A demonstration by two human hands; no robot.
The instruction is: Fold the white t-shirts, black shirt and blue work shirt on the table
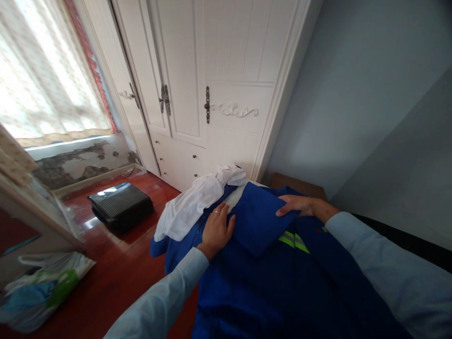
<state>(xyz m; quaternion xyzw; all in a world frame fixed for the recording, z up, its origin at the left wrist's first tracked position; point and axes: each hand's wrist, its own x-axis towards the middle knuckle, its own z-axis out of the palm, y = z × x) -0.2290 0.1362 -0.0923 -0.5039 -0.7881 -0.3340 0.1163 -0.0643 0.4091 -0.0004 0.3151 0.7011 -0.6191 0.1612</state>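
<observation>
A blue work jacket (271,287) with a yellow-green and grey reflective stripe lies spread out below me. My right hand (300,205) pinches the edge of a folded-over blue part of it between thumb and fingers; some fingertips are hidden under the cloth. My left hand (216,230), with a ring on one finger, rests on the blue fabric beside that fold, fingers stretched out and thumb apart. A crumpled white garment (197,200) lies just beyond my left hand, partly over the blue cloth.
A white wardrobe (183,61) with dark metal handles stands ahead. On the red floor (123,273) are a black case (122,205) and a plastic bag (42,292) at the left. A brown wooden piece (298,184) is by the grey wall, and a curtain (52,66) hangs upper left.
</observation>
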